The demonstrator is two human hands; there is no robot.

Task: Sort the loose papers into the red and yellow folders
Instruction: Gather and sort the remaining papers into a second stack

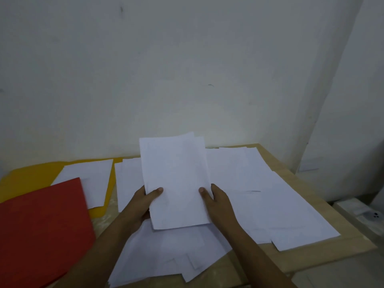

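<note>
Fingers of left hand [143, 201] hidden behind held papers [176, 181], print illegible

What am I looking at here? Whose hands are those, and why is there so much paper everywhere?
There is no machine here, just a person wearing a camera on their head, so you see what they see when looking down. This is the only picture. The left hand and the right hand each grip one side of a small stack of white sheets, lifted up above the wooden table. More loose papers lie spread over the table. At the left lies a red folder, partly covering a yellow folder that has a white sheet on it. The job is to sort the papers into those two folders. Behind everything is a plain wall.
</note>
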